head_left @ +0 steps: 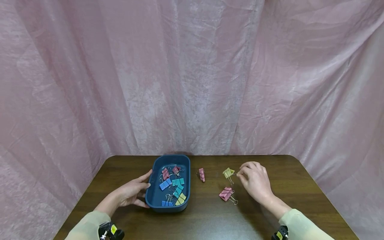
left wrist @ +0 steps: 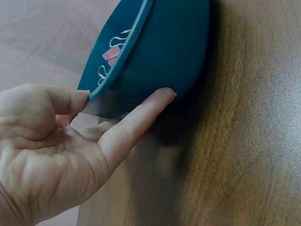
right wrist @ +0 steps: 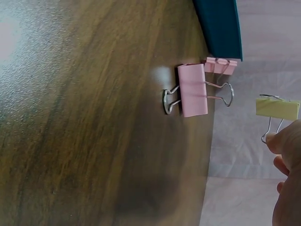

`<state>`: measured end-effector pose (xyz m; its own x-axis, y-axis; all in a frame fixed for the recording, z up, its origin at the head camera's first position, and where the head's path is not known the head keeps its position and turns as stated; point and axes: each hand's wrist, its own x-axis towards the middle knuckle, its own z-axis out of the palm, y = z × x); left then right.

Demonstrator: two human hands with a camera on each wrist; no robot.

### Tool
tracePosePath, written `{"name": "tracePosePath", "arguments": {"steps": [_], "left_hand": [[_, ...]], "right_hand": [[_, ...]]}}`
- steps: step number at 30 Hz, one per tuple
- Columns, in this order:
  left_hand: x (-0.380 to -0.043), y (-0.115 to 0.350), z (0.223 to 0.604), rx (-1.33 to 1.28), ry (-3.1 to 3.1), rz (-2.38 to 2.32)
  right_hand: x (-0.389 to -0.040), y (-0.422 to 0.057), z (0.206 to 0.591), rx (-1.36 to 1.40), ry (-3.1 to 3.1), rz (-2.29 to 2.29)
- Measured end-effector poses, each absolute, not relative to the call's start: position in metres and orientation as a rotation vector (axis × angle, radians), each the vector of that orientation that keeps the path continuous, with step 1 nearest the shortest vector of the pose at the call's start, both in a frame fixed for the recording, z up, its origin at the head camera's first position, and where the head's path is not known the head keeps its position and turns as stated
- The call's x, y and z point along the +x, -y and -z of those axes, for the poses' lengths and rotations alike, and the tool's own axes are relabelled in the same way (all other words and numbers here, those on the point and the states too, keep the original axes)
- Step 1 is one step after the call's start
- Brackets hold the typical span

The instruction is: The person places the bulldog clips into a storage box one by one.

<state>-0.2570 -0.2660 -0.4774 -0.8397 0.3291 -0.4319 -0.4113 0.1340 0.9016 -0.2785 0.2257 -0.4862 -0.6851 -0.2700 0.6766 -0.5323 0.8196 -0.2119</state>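
My left hand is at the left side of a dark blue plastic bin. Its fingers are spread and fairly straight; in the left wrist view the thumb tip meets the rim while a finger lies along the outer wall. With thumb and fingertips, my right hand pinches a yellow binder clip by one wire handle, raised over the table. A larger pink binder clip lies just below it in the head view. Another pink binder clip lies between the bin and the yellow one.
Inside the bin are several binder clips: pink, blue, teal and yellow. The brown wooden table has rounded far corners. A pink curtain hangs right behind its far edge.
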Motion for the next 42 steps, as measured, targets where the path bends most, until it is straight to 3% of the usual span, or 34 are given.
{"name": "tracePosePath", "arguments": {"steps": [42], "left_hand": [[-0.255,0.265,0.478,-0.084,-1.894,-1.762]], "right_hand": [[-0.283,-0.210,0.446,0.473,2.310,-0.794]]}}
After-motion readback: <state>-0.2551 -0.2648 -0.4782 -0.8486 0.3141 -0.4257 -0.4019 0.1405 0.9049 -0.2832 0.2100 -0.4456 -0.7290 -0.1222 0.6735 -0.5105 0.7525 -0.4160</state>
